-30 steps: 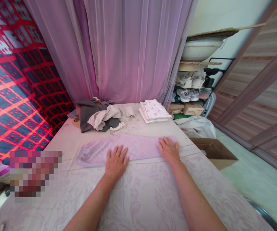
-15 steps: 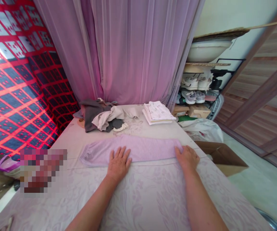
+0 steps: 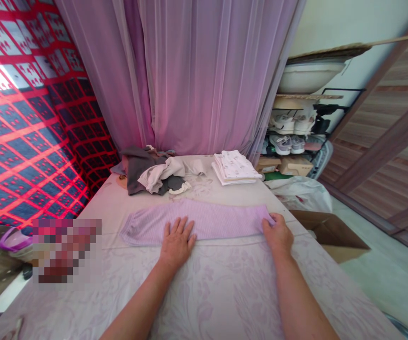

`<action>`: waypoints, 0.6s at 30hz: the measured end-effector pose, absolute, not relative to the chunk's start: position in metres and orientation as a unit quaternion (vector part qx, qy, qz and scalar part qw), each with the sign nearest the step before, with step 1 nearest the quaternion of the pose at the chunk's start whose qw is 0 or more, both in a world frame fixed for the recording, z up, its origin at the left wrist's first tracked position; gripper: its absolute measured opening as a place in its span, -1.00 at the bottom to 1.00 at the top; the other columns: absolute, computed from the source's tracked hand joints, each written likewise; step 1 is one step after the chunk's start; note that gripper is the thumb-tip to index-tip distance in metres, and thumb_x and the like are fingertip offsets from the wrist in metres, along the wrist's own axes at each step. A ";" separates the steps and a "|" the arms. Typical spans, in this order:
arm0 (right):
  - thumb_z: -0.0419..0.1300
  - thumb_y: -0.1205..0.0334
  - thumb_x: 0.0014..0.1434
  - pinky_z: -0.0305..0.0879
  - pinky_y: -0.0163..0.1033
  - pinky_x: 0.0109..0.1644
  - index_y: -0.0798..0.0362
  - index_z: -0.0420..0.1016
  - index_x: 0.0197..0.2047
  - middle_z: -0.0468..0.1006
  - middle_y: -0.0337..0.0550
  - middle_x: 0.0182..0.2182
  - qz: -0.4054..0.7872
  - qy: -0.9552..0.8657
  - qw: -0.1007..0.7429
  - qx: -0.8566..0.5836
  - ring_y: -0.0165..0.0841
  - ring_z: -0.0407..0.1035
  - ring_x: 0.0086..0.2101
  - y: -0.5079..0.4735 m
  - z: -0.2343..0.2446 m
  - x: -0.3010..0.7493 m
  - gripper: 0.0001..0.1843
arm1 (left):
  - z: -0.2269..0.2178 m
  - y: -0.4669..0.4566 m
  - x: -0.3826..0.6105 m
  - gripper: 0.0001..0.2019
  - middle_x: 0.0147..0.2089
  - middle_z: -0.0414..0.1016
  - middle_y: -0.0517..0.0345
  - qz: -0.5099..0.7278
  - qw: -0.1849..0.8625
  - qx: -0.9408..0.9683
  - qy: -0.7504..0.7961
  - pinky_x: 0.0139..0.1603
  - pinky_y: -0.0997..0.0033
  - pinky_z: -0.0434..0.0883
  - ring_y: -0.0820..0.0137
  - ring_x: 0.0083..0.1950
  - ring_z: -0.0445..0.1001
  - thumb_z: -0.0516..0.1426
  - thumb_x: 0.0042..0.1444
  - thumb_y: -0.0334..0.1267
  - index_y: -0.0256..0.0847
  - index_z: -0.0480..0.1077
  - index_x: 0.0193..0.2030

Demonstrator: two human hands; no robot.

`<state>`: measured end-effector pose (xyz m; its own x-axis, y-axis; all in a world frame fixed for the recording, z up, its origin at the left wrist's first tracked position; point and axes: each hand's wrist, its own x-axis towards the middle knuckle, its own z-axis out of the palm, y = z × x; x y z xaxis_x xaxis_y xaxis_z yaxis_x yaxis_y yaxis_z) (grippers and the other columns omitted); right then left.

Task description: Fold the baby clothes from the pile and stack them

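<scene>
A pair of light purple ribbed pants (image 3: 218,221) lies flat and folded lengthwise across the table, its waistband end toward the left. My left hand (image 3: 178,240) rests palm down on its near edge, fingers spread. At the right end, the leg cuff is pinched between the thumb and fingers of my right hand (image 3: 277,234), and that corner is slightly lifted. Beyond the pants, a loose heap of dark grey and beige clothes (image 3: 136,172) sits at the far left. A folded stack of white printed cloth (image 3: 235,166) lies at the far right.
The table (image 3: 211,288) has a pale floral cover. Beside its right edge stand an open cardboard box (image 3: 334,231) and a white plastic bag (image 3: 299,191). Behind them is a rack with shoes (image 3: 289,144). A purple curtain (image 3: 204,75) hangs at the back; a blurred patch covers something at left.
My right hand has tightened its pinch on the cuff and raised the corner a little. The left hand stays in place on the fabric. The whole view has shifted slightly.
</scene>
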<state>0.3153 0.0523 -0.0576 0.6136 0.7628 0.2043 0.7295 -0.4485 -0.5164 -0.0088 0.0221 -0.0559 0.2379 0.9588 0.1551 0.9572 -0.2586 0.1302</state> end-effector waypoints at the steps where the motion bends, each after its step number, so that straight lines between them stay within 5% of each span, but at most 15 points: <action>1: 0.06 0.07 0.07 0.25 -0.17 -0.18 0.05 0.39 0.00 0.55 -0.03 -0.18 0.031 -0.435 0.314 -0.843 -0.20 0.41 -0.26 0.052 -0.058 0.315 -0.56 | -0.056 0.022 -0.009 -0.53 0.37 0.15 0.15 0.102 0.004 0.787 0.609 0.33 -0.11 -0.06 0.18 0.38 0.06 -0.15 0.29 -0.01 0.01 0.18 0.29; 7: 0.09 0.11 -0.05 0.26 -0.09 0.00 0.12 0.46 -0.14 0.51 0.04 -0.14 0.038 -0.439 0.444 -0.780 -0.15 0.34 -0.09 0.059 -0.068 0.321 -0.59 | -0.057 0.023 -0.009 -0.52 0.37 0.15 0.13 0.104 0.002 0.788 0.607 0.33 -0.12 -0.06 0.16 0.38 0.07 -0.15 0.28 -0.02 0.00 0.18 0.29; 13: 0.31 0.01 -0.26 0.39 -0.19 -0.27 0.08 0.35 0.00 0.49 -0.14 -0.25 0.286 -0.250 0.663 -0.646 -0.29 0.42 -0.28 0.070 -0.078 0.325 -0.29 | -0.057 0.023 -0.009 -0.53 0.36 0.16 0.13 0.107 -0.001 0.789 0.605 0.32 -0.12 -0.05 0.15 0.37 0.07 -0.13 0.28 -0.02 0.02 0.19 0.29; 18: 0.38 0.12 -0.39 0.40 -0.22 -0.26 0.07 0.35 0.03 0.49 -0.20 -0.31 0.352 -0.258 0.673 -0.597 -0.32 0.43 -0.33 0.068 -0.075 0.321 -0.18 | -0.056 0.023 -0.009 -0.53 0.37 0.15 0.13 0.104 0.007 0.788 0.607 0.32 -0.11 -0.06 0.16 0.37 0.08 -0.13 0.28 -0.03 0.01 0.19 0.29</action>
